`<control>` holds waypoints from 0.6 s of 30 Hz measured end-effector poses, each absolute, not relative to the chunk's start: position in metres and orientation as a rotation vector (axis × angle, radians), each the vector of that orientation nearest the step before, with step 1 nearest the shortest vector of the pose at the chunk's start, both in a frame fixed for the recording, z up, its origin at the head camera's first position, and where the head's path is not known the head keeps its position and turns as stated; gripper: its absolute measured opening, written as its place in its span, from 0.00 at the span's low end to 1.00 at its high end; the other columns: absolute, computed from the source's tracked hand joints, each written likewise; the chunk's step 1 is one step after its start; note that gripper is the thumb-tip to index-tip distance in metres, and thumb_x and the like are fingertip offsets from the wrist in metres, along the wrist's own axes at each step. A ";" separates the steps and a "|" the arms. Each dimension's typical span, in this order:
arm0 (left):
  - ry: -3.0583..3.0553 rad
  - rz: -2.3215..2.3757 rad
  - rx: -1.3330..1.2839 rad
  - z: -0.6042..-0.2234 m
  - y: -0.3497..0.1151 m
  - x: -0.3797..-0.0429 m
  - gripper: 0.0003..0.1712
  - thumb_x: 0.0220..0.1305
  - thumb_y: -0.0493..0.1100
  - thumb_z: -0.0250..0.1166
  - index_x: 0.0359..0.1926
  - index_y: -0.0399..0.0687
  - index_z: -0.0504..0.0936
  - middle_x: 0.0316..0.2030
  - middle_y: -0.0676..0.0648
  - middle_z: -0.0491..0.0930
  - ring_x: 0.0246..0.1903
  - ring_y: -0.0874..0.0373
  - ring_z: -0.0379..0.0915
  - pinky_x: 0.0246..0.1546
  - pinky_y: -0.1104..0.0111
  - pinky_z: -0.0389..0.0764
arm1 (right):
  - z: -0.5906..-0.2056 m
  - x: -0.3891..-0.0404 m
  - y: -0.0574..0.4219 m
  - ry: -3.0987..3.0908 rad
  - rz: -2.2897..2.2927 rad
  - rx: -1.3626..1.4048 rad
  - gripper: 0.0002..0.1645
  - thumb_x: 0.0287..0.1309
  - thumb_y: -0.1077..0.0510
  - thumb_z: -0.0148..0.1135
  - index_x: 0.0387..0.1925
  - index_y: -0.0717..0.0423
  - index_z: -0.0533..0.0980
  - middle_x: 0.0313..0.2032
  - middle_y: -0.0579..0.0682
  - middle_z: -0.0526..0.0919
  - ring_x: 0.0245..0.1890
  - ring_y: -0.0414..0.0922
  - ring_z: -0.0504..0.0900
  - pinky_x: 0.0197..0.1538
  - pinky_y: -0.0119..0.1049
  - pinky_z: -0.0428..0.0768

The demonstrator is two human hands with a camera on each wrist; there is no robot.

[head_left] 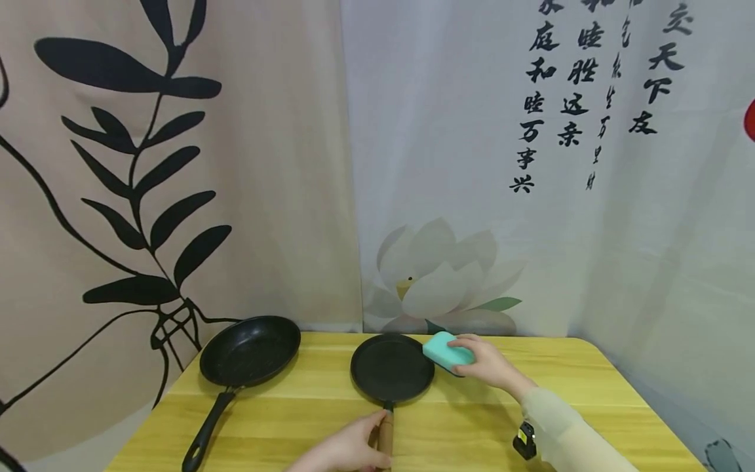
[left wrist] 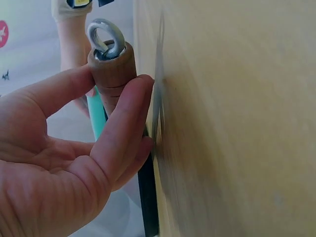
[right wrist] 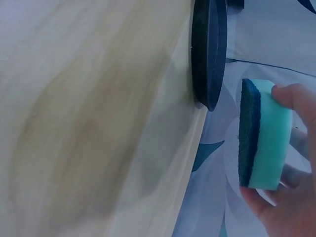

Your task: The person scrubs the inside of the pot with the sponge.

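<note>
A small flat black pan (head_left: 392, 368) lies on the wooden table with its handle toward me. My left hand (head_left: 348, 446) grips the pan's wooden handle (left wrist: 112, 74), which ends in a metal ring (left wrist: 106, 39). In my right hand (head_left: 488, 362) is a turquoise sponge (head_left: 449, 351), pinched between thumb and fingers. The right wrist view shows the sponge's dark scouring layer (right wrist: 248, 133) facing the table side. The sponge is held up at the right edge of the pan, overlapping its rim in the head view.
A larger, deeper black frying pan (head_left: 250, 352) stands at the left of the table (head_left: 472, 419), its black handle pointing toward me. Behind the table's back edge hangs a printed curtain (head_left: 283, 164). A small black device (head_left: 524, 440) sits at my right wrist.
</note>
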State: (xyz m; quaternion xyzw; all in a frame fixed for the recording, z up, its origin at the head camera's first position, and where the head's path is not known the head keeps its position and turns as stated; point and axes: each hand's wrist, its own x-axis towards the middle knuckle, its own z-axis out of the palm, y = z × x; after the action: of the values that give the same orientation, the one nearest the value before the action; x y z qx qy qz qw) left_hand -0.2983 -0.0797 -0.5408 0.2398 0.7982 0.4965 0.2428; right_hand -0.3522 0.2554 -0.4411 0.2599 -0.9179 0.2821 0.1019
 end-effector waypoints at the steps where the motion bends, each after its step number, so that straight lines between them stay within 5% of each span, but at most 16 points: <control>1: 2.165 1.359 0.644 -0.552 -0.082 -0.306 0.52 0.48 0.53 0.77 0.71 0.45 0.61 0.57 0.48 0.71 0.55 0.54 0.68 0.50 0.62 0.74 | -0.440 -0.352 0.255 -2.713 0.828 0.777 0.29 0.52 0.51 0.71 0.56 0.55 0.78 0.59 0.63 0.73 0.57 0.62 0.72 0.55 0.58 0.73; 10: 2.146 1.391 0.593 -0.571 -0.086 -0.317 0.54 0.43 0.55 0.79 0.70 0.48 0.64 0.58 0.48 0.71 0.58 0.49 0.66 0.58 0.47 0.67 | -0.429 -0.356 0.244 -2.798 0.756 0.825 0.29 0.53 0.49 0.70 0.56 0.54 0.78 0.60 0.62 0.72 0.57 0.60 0.73 0.50 0.51 0.75; 18: 2.136 1.381 0.550 -0.575 -0.086 -0.321 0.55 0.42 0.56 0.80 0.70 0.51 0.65 0.61 0.44 0.71 0.60 0.44 0.65 0.57 0.43 0.67 | -0.430 -0.360 0.238 -2.836 0.729 0.871 0.30 0.51 0.49 0.70 0.57 0.52 0.78 0.61 0.63 0.71 0.58 0.61 0.72 0.50 0.52 0.75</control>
State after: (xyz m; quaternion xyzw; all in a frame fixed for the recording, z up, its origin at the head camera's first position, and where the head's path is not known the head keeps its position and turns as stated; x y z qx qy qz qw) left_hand -0.3209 -0.0861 -0.5748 0.2038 0.7911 0.5114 0.2665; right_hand -0.3603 0.2381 -0.4297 0.2847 -0.9275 0.2382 0.0433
